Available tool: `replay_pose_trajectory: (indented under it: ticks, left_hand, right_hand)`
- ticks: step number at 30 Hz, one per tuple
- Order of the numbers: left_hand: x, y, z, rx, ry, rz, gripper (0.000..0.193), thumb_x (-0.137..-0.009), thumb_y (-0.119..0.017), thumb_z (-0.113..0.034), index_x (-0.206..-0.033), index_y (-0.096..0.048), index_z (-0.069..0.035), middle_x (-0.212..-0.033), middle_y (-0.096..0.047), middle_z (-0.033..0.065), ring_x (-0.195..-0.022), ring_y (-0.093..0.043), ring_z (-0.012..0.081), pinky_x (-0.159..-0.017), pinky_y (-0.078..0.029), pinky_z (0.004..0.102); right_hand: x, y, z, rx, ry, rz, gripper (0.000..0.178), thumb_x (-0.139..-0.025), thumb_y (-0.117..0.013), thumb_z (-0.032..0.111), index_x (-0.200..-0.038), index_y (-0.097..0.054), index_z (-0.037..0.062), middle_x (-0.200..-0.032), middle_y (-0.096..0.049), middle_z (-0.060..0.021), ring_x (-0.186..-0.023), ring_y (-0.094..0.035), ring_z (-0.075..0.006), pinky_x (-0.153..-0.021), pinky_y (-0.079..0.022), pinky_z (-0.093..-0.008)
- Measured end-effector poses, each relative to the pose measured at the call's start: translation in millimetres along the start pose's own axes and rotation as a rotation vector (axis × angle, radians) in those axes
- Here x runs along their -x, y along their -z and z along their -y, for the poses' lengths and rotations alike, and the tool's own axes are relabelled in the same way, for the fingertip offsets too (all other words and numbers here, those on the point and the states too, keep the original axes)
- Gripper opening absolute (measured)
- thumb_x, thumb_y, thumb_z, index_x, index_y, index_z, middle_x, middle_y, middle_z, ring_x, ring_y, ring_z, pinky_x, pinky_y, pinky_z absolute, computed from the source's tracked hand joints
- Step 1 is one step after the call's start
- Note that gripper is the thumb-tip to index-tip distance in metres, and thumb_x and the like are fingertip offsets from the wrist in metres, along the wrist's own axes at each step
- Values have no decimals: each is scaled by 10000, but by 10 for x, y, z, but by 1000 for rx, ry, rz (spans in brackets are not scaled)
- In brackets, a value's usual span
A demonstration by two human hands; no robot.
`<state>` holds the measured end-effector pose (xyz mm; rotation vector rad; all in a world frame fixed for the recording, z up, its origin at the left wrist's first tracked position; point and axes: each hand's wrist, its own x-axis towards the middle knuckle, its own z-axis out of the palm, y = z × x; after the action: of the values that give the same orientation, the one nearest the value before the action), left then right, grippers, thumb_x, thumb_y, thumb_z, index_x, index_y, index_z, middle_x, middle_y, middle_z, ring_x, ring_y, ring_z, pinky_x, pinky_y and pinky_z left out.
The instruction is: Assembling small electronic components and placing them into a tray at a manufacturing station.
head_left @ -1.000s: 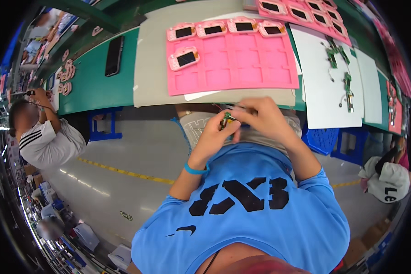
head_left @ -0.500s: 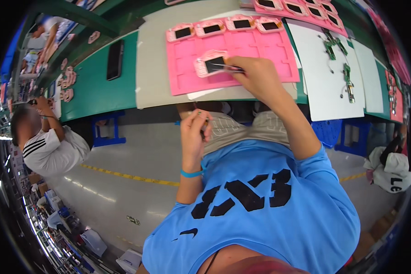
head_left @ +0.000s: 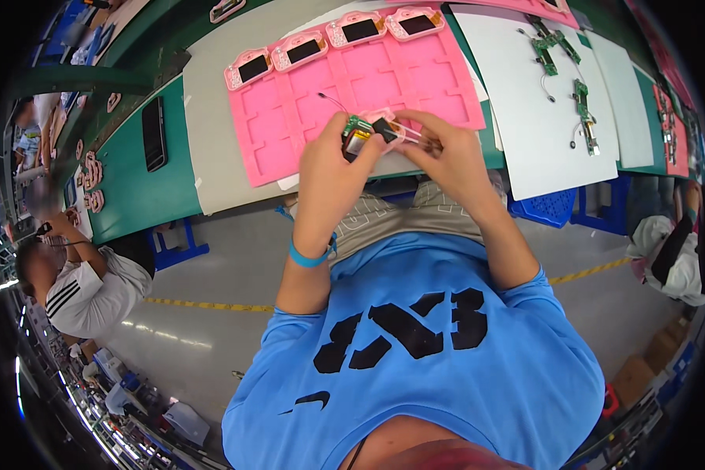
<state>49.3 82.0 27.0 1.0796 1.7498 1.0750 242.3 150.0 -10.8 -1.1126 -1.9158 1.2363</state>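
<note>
Both my hands meet over the front edge of the pink tray. Between the thumb and fingers of my left hand is a green circuit board with a thin wire sticking up from it. Right beside it is a black screen, close against a pale pink casing that my fingers partly cover. My right hand is closed around tweezers and steadies the casing's right side. How board and casing join is hidden. A row of pink casings with dark screens lies along the tray's far side.
White sheets to the right carry loose green circuit boards with wires. On the green mat at left lies a black phone, with several pink casings farther left. A person in a white shirt sits at left; another sits at right.
My left hand has come up from below the table edge to the tray, now with a green circuit board. The front casing has left its place in the tray and is between my hands.
</note>
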Motion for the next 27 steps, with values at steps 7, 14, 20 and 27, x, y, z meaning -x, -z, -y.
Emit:
replay_pose_trajectory:
  ticks: [7,14,20,27]
  left_hand:
    - [-125,-200,76,82,-46,-66,204,-931,-804,-143,-995,-655,-19,-827,-770,86,-664,-695,159,-596,-526,279]
    - [-144,-234,136,183,-58,-112,211,-919,-820,-103,-1033,-668,-10,-864,-766,79,-669,-676,133,-600,-536,246]
    - [-131,-196,120,121,-74,-99,184,-929,-798,-55,-1060,-677,-8,-894,-759,75,-677,-668,117,-592,-545,215]
    - [-121,-179,282,153,-94,-75,197,-923,-786,-41,-1085,-679,-15,-914,-760,76,-678,-678,124,-581,-541,216]
  right_hand:
    - [65,-120,-139,-162,-12,9,471,-875,-869,-6,-1329,-762,64,-713,-590,56,-627,-446,-50,-583,-340,-215]
    - [77,-86,-58,-298,-121,70,387,-1002,-729,58,-1388,-739,40,-722,-603,21,-648,-477,-79,-593,-370,-226]
    - [127,-39,-49,-375,-126,121,387,-1071,-613,103,-1440,-716,45,-731,-602,3,-660,-478,-95,-604,-384,-238]
    - [197,-79,-22,-456,-156,78,408,-1117,-532,122,-1490,-665,23,-757,-571,11,-666,-461,-87,-609,-359,-228]
